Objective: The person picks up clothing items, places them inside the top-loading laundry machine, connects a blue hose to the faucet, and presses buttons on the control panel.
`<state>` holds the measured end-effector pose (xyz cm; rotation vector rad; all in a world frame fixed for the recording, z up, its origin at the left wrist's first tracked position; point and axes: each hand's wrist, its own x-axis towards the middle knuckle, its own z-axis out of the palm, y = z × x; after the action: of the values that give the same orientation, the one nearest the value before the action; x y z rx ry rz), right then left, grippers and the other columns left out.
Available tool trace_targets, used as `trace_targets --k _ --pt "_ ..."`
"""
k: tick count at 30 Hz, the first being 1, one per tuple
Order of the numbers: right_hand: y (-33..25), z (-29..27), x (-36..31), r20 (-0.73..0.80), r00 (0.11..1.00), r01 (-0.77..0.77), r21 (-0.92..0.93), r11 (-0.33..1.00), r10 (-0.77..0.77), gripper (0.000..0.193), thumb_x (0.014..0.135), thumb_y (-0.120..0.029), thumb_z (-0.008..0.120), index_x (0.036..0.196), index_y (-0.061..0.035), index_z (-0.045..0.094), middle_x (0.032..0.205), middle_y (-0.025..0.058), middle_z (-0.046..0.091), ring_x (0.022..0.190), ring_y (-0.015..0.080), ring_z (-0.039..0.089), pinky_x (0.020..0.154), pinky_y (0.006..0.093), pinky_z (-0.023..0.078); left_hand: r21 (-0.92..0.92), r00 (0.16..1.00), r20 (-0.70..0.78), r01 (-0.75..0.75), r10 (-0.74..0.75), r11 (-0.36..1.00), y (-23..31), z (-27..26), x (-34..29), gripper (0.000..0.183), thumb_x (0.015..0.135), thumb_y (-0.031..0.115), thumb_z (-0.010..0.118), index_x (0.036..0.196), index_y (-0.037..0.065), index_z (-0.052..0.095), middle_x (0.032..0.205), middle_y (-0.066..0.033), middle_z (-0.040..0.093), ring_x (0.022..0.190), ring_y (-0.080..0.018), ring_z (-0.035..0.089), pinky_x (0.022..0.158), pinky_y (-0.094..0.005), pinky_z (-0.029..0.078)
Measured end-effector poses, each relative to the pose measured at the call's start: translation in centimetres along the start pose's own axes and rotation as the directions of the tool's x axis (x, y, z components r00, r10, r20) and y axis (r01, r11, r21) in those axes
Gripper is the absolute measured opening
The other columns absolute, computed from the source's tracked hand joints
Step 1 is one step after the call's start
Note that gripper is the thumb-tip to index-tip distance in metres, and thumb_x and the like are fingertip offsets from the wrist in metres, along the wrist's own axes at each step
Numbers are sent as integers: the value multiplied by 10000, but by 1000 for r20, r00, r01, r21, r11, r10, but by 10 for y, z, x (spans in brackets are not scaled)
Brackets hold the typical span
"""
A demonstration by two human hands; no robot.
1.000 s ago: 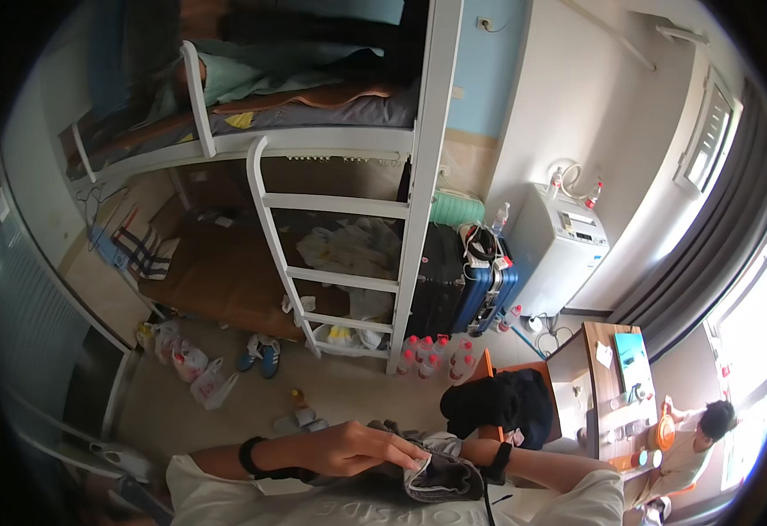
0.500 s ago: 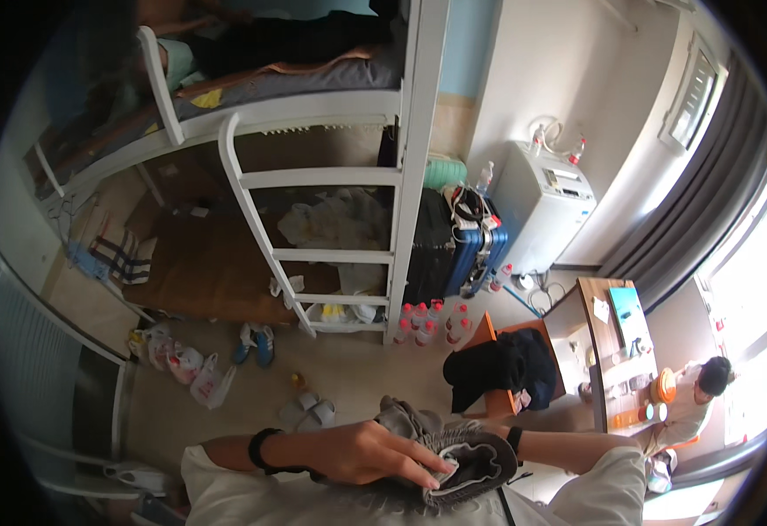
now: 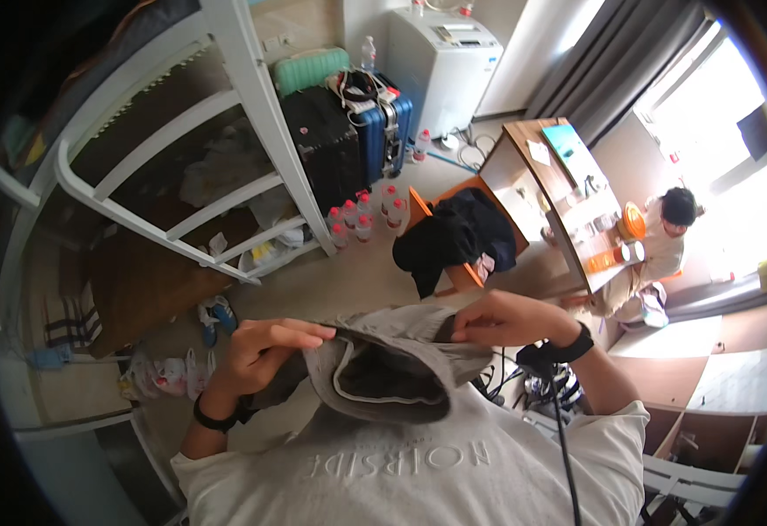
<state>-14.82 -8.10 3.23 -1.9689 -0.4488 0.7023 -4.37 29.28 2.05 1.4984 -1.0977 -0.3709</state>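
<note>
Closest in, at six o'clock, the grey garment is gaping above the wearer's pale shirt, its light inner seam showing. At eight o'clock the left hand is pinching the rim; at four the right hand is gripping gathered cloth, so the two are working apart with fabric bridging them. Good form here, I'm judging, means keeping both grips level and lightly tensioned, so the mouth isn't collapsing and the folds aren't bunching. The right fingertips are partly hiding in the cloth, and the garment's far side is dropping out of sight, leaving its full cut unclear. Farther off, towards half past two, dark clothes are covering much of an orange chair; at ten, the white ladder is screening a murky lower bunk; at two, glare is swallowing the window.
</note>
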Motion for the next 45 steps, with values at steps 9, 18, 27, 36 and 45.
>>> trace_targets --k 9,18,27,36,45 --pt "37 66 -19 341 939 -52 13 999 44 220 872 -85 625 1045 42 671 980 264 686 919 408 658 785 433 519 -184 924 300 -186 236 965 34 34 35 164 875 14 624 869 112 756 953 -164 771 584 -178 677 473 -255 476" --pt "94 110 17 -46 988 150 77 986 -147 232 882 -182 632 1058 -55 713 917 190 713 822 342 698 705 414 544 -283 770 547 -200 329 938 45 33 61 330 901 21 614 1222 20 688 1336 -193 644 745 -206 690 606 -281 526" --pt "160 103 35 295 951 31 -391 920 94 315 850 -367 668 1025 -120 753 957 167 738 949 342 713 783 458 559 -274 827 458 -219 327 937 60 50 37 344 938 -10 563 1266 -3 664 1364 -206 624 994 -303 713 740 -328 572" --pt "46 39 48 226 963 -12 578 816 -147 420 911 -81 650 1329 -66 619 1319 108 650 1164 173 621 1009 324 477 -196 943 326 1 64 981 64 41 19 470 895 -137 541 1283 93 670 1323 -133 664 1129 -301 678 932 -354 558" --pt "35 -58 52 -621 784 15 53 998 21 148 952 -98 642 1019 34 652 813 79 645 730 140 619 680 281 498 156 945 -164 308 -282 939 -16 -19 -16 339 949 -81 534 1212 57 697 1185 -94 734 1114 -248 695 958 -333 525"
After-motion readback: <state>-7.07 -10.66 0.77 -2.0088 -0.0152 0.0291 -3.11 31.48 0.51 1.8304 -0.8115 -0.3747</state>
